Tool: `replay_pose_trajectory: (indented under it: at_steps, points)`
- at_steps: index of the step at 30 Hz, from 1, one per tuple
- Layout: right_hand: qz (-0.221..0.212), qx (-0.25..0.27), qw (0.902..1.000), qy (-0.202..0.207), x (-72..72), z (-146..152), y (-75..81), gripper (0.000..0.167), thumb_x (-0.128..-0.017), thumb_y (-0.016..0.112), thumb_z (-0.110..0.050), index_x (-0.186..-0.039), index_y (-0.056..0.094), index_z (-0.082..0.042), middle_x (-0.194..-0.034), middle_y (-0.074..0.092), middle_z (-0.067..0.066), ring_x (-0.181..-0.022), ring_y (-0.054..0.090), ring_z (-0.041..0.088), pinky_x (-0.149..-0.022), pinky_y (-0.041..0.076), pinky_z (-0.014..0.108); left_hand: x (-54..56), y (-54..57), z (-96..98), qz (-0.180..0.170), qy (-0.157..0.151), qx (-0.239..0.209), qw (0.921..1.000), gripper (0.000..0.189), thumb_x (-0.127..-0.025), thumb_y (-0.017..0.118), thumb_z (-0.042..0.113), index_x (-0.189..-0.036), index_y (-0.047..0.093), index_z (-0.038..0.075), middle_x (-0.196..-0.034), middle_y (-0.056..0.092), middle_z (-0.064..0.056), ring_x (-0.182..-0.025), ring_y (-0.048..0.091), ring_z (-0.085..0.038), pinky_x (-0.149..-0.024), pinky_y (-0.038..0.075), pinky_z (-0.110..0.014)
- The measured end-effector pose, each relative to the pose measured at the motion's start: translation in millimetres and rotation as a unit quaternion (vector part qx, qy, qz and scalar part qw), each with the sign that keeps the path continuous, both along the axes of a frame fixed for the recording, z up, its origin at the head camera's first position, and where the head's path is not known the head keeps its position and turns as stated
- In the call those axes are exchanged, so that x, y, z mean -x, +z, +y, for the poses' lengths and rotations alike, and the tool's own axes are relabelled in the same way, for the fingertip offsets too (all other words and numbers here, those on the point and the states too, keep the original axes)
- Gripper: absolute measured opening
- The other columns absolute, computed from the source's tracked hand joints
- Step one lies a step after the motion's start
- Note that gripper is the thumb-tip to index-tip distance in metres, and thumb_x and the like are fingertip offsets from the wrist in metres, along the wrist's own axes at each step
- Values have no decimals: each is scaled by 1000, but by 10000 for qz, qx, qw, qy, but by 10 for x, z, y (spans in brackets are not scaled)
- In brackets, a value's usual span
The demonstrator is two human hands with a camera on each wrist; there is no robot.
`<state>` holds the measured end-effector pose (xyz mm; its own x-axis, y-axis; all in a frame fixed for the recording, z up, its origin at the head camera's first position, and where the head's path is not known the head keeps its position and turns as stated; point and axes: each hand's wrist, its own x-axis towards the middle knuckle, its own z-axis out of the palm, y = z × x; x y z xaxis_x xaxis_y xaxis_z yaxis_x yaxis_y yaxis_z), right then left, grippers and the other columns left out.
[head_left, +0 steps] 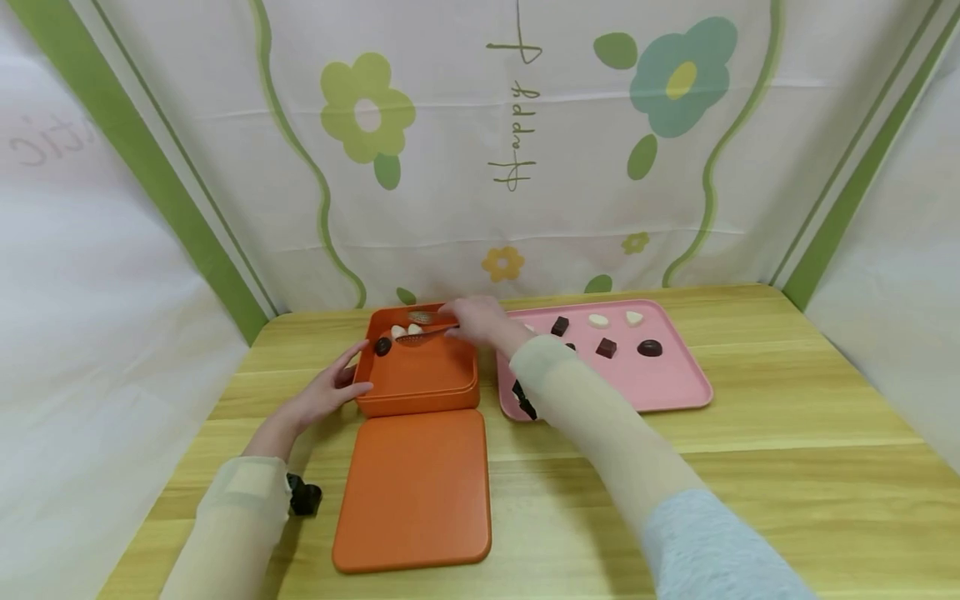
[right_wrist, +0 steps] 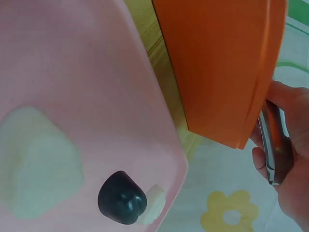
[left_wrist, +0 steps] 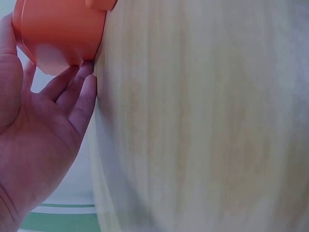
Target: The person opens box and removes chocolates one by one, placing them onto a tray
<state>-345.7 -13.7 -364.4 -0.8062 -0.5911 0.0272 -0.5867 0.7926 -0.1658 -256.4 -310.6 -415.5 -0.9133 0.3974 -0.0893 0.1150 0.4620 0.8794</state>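
My right hand (head_left: 483, 321) holds metal tongs (head_left: 435, 332) over the right rim of an orange box (head_left: 423, 375). In the right wrist view the tongs' handle (right_wrist: 275, 140) lies between thumb and fingers. The two slotted heads are spread inside the box near its back left, with two white chocolate-like pieces (head_left: 398, 332) between them. A dark oval piece (head_left: 383, 346) sits at the box's left wall. My left hand (head_left: 322, 396) rests against the box's left side, thumb near the front corner; in the left wrist view, extended fingers (left_wrist: 67, 92) touch its outer wall.
Right of the box stands a pink tray (head_left: 675, 387) with several dark pieces (head_left: 649, 348) and white pieces (head_left: 597, 320) spread over it. An orange lid (head_left: 412, 492) lies flat in front of the box. A printed curtain (head_left: 450, 208) hangs behind the wooden table (head_left: 787, 467).
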Motion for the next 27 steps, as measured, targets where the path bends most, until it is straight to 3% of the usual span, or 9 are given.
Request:
replay_pose_trajectory:
  at_steps: [17, 27]
  points:
    - [-106, -91, 9999, 83, 22, -5, -74, 39, -94, 66, -31, -132, 63, -20, -128, 62, -2, -117, 56, 20, -93, 46, 39, 15, 2, 17, 41, -4, 101, 9999, 77, -99, 59, 20, -158, 9, 16, -149, 26, -35, -137, 28, -47, -108, 24, -59]
    - [-243, -41, 9994, 247, -8, -55, -45, 38, -93, 67, -30, -130, 65, -20, -128, 63, -3, -118, 55, 19, -100, 41, 37, 8, -6, -4, 26, 4, 46, 10000, 77, -99, 58, 19, -158, 9, 16, -147, 28, -36, -135, 32, -47, -107, 26, -59]
